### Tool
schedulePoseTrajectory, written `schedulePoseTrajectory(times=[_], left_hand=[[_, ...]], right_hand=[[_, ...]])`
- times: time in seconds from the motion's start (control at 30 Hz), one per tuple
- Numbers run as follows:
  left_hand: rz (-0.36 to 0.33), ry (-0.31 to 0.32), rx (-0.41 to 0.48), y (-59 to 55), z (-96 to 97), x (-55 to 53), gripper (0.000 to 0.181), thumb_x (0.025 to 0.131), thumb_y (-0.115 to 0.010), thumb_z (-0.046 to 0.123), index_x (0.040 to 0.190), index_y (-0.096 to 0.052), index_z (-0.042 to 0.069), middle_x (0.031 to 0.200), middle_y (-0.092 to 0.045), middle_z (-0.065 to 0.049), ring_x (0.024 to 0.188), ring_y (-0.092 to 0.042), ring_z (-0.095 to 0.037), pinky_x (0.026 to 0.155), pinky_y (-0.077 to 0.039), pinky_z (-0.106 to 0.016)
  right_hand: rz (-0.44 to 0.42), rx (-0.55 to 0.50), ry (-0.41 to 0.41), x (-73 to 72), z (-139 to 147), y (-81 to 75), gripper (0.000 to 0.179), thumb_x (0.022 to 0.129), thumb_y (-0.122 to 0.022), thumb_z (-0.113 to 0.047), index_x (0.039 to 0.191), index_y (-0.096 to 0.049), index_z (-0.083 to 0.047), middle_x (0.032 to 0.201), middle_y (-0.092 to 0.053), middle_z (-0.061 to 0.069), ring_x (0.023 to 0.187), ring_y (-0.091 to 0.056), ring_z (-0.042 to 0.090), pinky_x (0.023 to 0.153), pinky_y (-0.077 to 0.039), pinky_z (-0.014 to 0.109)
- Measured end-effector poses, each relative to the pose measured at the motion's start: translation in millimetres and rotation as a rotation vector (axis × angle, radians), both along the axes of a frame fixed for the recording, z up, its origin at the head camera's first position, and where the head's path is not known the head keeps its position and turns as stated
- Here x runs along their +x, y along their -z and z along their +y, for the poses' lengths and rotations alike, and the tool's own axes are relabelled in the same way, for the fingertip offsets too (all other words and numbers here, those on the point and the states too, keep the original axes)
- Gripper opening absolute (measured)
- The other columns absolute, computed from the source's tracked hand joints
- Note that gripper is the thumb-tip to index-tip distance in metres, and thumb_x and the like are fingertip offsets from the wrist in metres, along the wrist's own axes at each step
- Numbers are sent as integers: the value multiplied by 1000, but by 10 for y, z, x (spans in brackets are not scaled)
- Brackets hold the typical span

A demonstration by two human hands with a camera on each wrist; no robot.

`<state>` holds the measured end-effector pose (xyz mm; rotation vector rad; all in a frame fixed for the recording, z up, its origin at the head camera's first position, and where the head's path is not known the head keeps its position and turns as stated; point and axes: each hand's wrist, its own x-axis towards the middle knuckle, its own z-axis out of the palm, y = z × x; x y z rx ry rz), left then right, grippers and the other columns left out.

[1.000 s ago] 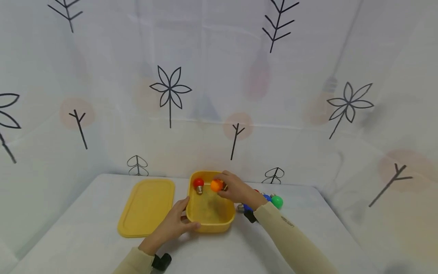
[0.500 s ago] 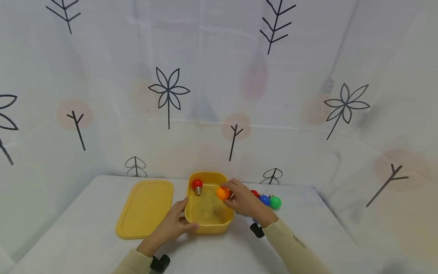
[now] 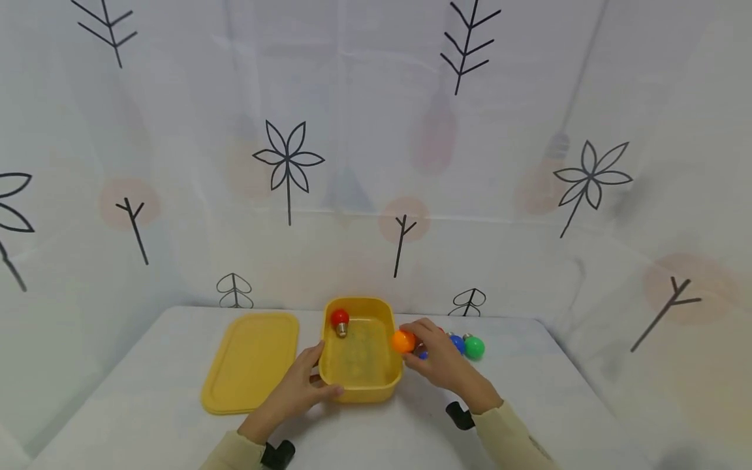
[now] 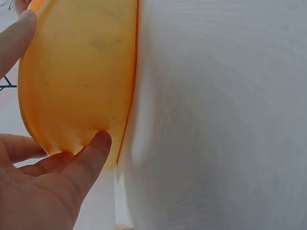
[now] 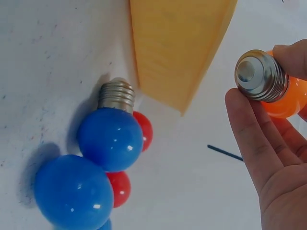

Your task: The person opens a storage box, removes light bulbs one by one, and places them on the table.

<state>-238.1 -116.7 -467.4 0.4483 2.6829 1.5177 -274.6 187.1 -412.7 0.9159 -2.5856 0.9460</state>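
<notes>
In the head view an orange light bulb (image 3: pixel 403 341) is pinched between the thumb and fingers of my right hand (image 3: pixel 443 361), just outside the right rim of a yellow plastic box (image 3: pixel 367 395). Its silver screw base (image 5: pixel 249 75) faces the right wrist camera. My left hand (image 3: pixel 296 386) holds the box at its near left corner. In the left wrist view, fingers (image 4: pixel 93 153) lie against the yellow wall (image 4: pixel 81 72). A red bulb (image 3: pixel 339 318) lies in the far left corner of the box.
Blue bulbs (image 5: pixel 110 139), red bulbs (image 5: pixel 122 189) and a green bulb (image 3: pixel 474 347) lie on the white table right of the box, partly behind my right hand in the head view. A yellow lid (image 3: pixel 252 362) lies flat to the left. A patterned cloth (image 3: pixel 352 163) hangs behind.
My right hand has carried the orange bulb from over the inside of the box rightward and nearer, past the right rim. My left hand stays on the box.
</notes>
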Motion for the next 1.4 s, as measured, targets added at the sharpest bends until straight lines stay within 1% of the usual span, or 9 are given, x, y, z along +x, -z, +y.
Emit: schedulePoseTrajectory(times=[0.17,0.33,0.43,0.57,0.73,0.83,0.97,1.17,1.4], left_hand=[[-9,2,8,-4,-8,-1,106,75,-78,46,152,-18,3,149,-29,-18,127,-44,-29,97,-47,-34],[-4,8,15,2,-11,-4,105,76,-78,44,152,-18,3,148,-29,-18,127,-44,-28,97,-47,-34],[-4,9,19,14,-3,-15,105,76,-79,44,152,-18,3,149,-28,-18,127,-44,-29,97,-47,-35],[-5,12,32,-1,5,-23,105,76,-79,44,152,-18,3,149,-27,-19,126,-45,-29,96,-48,-34],[-3,9,36,-33,0,-7,105,76,-79,43,152,-18,3,148,-28,-19,126,-45,-30,96,-48,-33],[1,6,23,-39,-5,3,105,76,-79,43,151,-19,2,148,-28,-20,126,-45,-30,96,-48,-35],[-3,7,17,-35,-9,10,105,76,-79,43,151,-19,1,148,-28,-20,125,-46,-31,96,-48,-35],[-16,14,29,-31,-7,11,107,76,-79,43,152,-17,2,148,-27,-20,125,-47,-31,95,-49,-33],[-15,5,29,-25,-2,11,106,75,-79,44,152,-17,3,148,-28,-18,125,-46,-29,95,-48,-33]], right_hand=[[4,-23,25,42,85,34,49,82,-77,-12,127,-57,-12,117,-52,-6,92,-55,9,82,-54,24],[-8,-44,63,82,176,50,50,80,-79,-19,126,-59,-14,118,-53,-5,95,-56,11,81,-56,27],[-11,-35,80,111,242,49,48,81,-78,-17,125,-59,-15,118,-52,-4,96,-55,12,82,-56,29],[-6,-8,104,140,319,55,48,81,-77,-9,125,-59,-13,116,-53,-3,96,-55,12,82,-56,26],[-35,3,186,170,400,63,49,81,-77,-10,126,-59,-15,118,-52,-5,96,-54,12,82,-55,26],[-21,-2,208,175,460,84,49,80,-77,-9,126,-59,-15,118,-53,-3,95,-55,12,81,-56,27],[19,-16,203,164,547,121,50,80,-77,-4,126,-59,-10,117,-53,2,90,-57,12,78,-57,28],[38,-7,237,119,668,158,50,80,-76,-4,126,-58,-6,115,-54,6,89,-58,14,76,-57,29],[6,23,308,54,759,217,49,82,-75,-7,127,-57,-6,117,-54,9,91,-58,18,76,-58,30]])
